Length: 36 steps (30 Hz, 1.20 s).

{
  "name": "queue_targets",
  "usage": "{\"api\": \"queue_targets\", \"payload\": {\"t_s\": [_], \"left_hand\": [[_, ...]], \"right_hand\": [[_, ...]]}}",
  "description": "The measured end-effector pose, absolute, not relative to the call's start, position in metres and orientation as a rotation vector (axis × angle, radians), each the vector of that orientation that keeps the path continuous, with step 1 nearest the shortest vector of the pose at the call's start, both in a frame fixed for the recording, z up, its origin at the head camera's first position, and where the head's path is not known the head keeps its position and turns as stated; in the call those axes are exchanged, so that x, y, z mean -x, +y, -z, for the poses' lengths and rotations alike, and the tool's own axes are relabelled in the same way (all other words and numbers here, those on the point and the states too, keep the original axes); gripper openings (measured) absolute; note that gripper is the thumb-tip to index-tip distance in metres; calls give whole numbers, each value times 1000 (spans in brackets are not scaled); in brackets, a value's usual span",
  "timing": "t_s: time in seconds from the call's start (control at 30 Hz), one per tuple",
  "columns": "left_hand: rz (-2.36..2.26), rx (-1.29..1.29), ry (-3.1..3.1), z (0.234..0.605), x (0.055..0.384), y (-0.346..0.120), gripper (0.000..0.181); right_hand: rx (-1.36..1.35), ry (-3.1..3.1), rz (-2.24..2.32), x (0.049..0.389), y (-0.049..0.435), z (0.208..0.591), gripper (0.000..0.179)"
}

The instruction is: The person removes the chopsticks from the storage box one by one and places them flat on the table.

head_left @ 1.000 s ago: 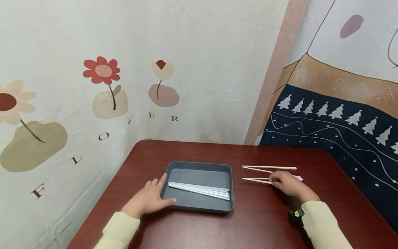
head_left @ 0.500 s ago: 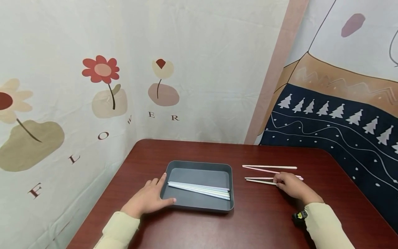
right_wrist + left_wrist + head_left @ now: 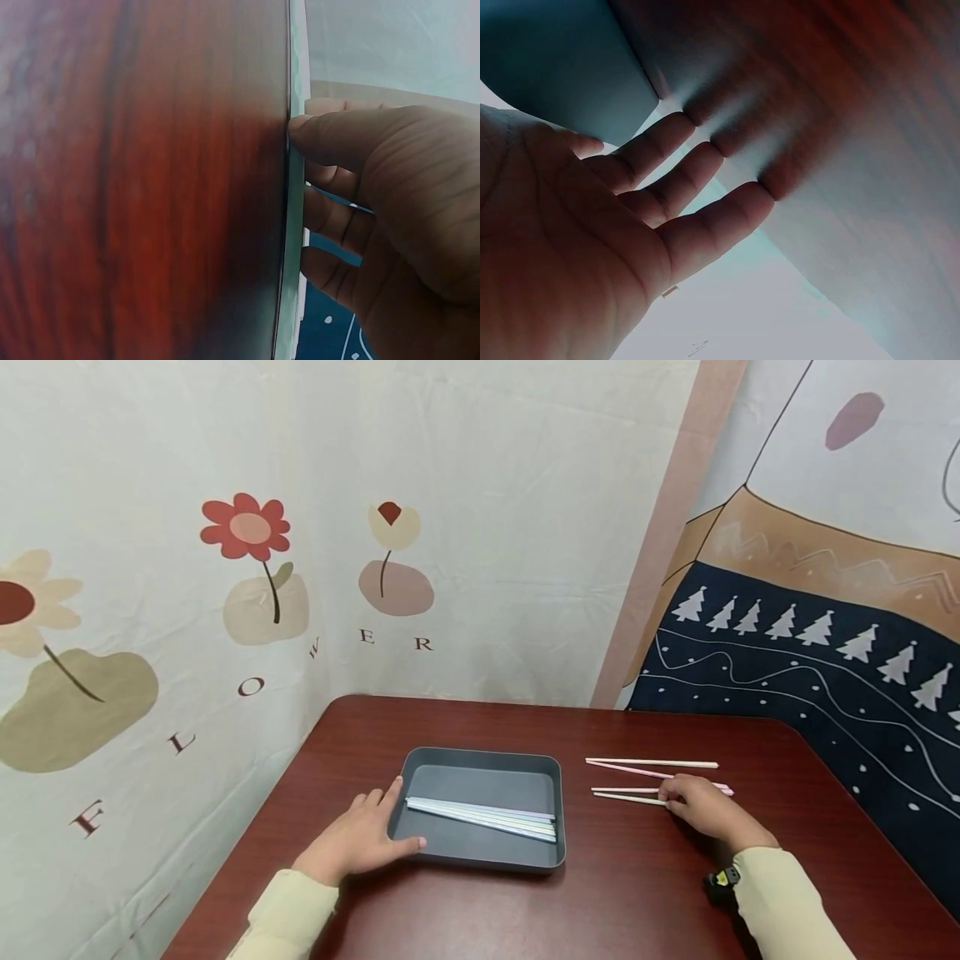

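My left hand lies against the left side of a dark grey tray, thumb at its near edge. In the left wrist view its fingers stretch out and hold nothing. Several pale chopsticks lie together in the tray. Right of it, my right hand pinches a pale green chopstick between thumb and fingers, low over the table. A light pinkish chopstick lies just beyond the green one; the hand hides its far end. Whether the fingers also hold it, I cannot tell.
Behind the right hand lie a cream chopstick and a pink chopstick, meeting at their left tips. All stands on a reddish-brown wooden table. Printed cloths hang close behind its far and left edges.
My right hand has shifted slightly right, and the pale green and pinkish chopsticks' left tips have moved right with it. My left hand and the tray have stayed in place.
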<state>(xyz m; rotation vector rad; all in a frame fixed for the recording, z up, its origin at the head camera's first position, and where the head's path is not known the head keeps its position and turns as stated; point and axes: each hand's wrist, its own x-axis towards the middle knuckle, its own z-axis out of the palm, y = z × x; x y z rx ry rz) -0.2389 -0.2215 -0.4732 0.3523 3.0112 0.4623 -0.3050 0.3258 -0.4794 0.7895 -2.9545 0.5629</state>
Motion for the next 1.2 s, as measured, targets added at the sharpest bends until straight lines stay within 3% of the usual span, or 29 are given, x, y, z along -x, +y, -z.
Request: {"api": "queue_targets", "payload": {"t_s": [1.2], "left_hand": [[-474, -365, 3007, 470, 235, -222, 115]], "right_hand": [[-782, -2972, -570, 304, 324, 478, 21]]}}
